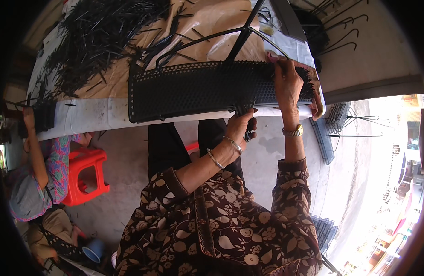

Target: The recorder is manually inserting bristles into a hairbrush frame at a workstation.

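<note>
A long black perforated panel [189,89] lies along the near edge of the table, with thin black rods rising from its far side. My left hand [242,123] is closed around a small bunch of thin black strips [244,109] at the panel's near edge. Further right, my right hand [288,85] reaches over the panel, its fingers pinched together at the far rim beside a bent rod [269,40]. Whatever sits between those fingertips is hidden. Small spiky ends [308,85] stick out along the panel's right end.
A big heap of black strips [101,41] covers the table's far left, on brown paper [115,87]. Another person [34,184] works at the left, near a red plastic stool [85,177]. Black wire racks [338,117] stand on the floor to the right. A blue cup [92,250] shows lower left.
</note>
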The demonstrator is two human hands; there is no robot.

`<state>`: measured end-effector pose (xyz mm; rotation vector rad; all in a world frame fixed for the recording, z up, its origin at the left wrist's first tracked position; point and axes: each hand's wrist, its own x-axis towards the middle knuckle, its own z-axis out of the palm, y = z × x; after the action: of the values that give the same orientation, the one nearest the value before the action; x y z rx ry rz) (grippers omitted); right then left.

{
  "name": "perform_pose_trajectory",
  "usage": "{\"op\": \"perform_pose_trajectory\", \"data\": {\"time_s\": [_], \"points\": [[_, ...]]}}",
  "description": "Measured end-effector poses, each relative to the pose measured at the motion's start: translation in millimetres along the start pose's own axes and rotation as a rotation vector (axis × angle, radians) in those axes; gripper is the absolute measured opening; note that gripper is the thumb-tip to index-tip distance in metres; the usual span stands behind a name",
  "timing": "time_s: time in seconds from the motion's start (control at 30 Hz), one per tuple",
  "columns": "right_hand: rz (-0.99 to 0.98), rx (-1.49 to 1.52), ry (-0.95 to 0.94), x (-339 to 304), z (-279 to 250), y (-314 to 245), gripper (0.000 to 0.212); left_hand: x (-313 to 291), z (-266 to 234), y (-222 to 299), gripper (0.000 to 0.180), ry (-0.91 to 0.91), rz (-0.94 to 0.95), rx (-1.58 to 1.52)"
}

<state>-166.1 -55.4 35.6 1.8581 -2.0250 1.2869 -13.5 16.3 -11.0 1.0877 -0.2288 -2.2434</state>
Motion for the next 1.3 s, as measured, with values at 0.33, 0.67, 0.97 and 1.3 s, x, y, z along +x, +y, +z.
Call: {"op": "perform_pose_trajectory", "data": {"time_s": [0.33,0.67,0.97,1.3], "points": [[0.010,-0.087,-0.082,-9.2,13.3,12.7,0.015,-1.6,-0.7,0.2,0.021,-0.053,0.014,-0.082],[-0.104,-0.275,-0.165,-2.6,5.5,15.6,0.017,-1.0,0.7,1.4,0.024,-0.083,0.023,-0.084],[-0.132,-0.401,-0.188,-8.0,2.3,17.3,0.020,-0.5,-0.1,0.2,0.025,-0.080,0.027,-0.074],[0.128,0.120,-0.366,-25.4,-32.8,-1.6,0.020,0.2,0.6,2.1,0.026,-0.102,0.046,-0.090]]}}
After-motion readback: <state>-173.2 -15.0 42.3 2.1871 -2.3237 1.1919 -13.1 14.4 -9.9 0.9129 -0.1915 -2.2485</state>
